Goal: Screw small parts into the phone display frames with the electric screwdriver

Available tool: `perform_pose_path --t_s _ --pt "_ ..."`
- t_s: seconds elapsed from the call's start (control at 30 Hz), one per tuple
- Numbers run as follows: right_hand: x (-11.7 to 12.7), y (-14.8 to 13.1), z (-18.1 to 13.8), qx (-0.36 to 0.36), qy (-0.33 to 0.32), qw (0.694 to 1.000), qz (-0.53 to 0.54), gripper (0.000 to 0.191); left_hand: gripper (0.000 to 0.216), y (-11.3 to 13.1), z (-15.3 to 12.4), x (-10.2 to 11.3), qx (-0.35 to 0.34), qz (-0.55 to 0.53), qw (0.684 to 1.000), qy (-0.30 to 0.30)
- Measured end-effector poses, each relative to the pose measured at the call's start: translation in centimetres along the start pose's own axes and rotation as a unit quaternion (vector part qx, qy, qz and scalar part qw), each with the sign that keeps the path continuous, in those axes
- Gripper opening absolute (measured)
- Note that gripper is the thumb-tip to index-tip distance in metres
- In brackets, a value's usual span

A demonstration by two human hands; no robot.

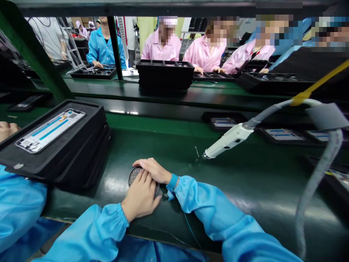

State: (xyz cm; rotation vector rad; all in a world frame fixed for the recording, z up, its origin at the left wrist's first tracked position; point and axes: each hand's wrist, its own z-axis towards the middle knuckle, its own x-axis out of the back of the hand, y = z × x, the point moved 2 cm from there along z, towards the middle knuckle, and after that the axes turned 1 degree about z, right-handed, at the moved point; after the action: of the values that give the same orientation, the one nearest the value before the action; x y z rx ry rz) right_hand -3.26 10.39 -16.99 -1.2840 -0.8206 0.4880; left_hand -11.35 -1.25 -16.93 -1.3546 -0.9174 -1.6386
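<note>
A small round dish [132,177] with many tiny metal screws or beads in it rests on the dark green worktop near the front edge. My left hand [143,194] lies over the near part of the dish, fingers stretched out and thumb apart. Around its far rim curves my right hand [155,171], partly hidden behind the left fingers; a blue wrist strap [172,182] circles that wrist. Most of the dish is covered by both hands. To the right, a white handheld nozzle tool [227,141] hangs over the worktop from a grey hose.
Stacked black trays [95,109] stand at the left, a phone frame [51,130] on top. More trays with phone frames [285,134] line the back right. A grey hose [317,182] hangs at the right. Co-workers sit across; another person's hand [8,130] shows far left.
</note>
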Motion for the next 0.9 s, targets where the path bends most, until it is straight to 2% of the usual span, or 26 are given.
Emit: perform_pose_path --t_s 0.07,0.13,0.2,0.27,0.37,0.47,0.6,0.7,0.8,0.9 --pt "0.1 0.0 0.3 -0.002 0.009 1.000 -0.003 0.056 0.072 -1.2 0.6 -0.1 0.020 0.006 1.000 0.004" --pt "0.5 0.2 -0.6 -0.016 0.051 0.998 -0.013 0.057 0.081 -2.0 0.1 0.1 0.038 0.013 0.999 0.010" --pt "0.9 0.4 -2.1 -0.032 0.092 0.995 -0.028 0.056 0.078 -1.5 -1.1 0.3 0.044 0.018 0.999 0.015" --pt "1.0 0.3 -3.2 -0.038 0.105 0.993 -0.044 0.055 0.070 -0.1 -1.9 0.3 0.032 0.017 0.999 0.014" --pt "0.5 -0.1 -2.4 -0.017 0.073 0.996 -0.051 0.050 0.065 1.2 -1.2 -0.2 0.012 0.010 1.000 0.014" --pt "0.1 -0.2 -0.5 0.005 0.038 0.998 -0.043 0.049 0.072 -0.5 0.6 -0.6 0.023 0.009 0.999 0.021" --pt "0.6 0.3 -1.2 -0.014 0.099 0.994 -0.050 0.055 0.080 -3.5 0.1 -0.3 0.026 0.009 0.999 0.026" --pt "0.8 0.6 -2.6 -0.029 0.132 0.989 -0.062 0.054 0.071 -2.9 -1.2 0.2 0.001 0.002 1.000 0.021" --pt "0.4 0.4 -2.1 -0.017 0.111 0.992 -0.065 0.051 0.065 -2.1 -0.5 0.4 -0.032 -0.014 0.999 0.013" --pt "0.1 0.2 -0.9 -0.001 0.072 0.996 -0.057 0.048 0.070 -2.8 0.7 0.6 -0.019 -0.021 0.999 0.014"
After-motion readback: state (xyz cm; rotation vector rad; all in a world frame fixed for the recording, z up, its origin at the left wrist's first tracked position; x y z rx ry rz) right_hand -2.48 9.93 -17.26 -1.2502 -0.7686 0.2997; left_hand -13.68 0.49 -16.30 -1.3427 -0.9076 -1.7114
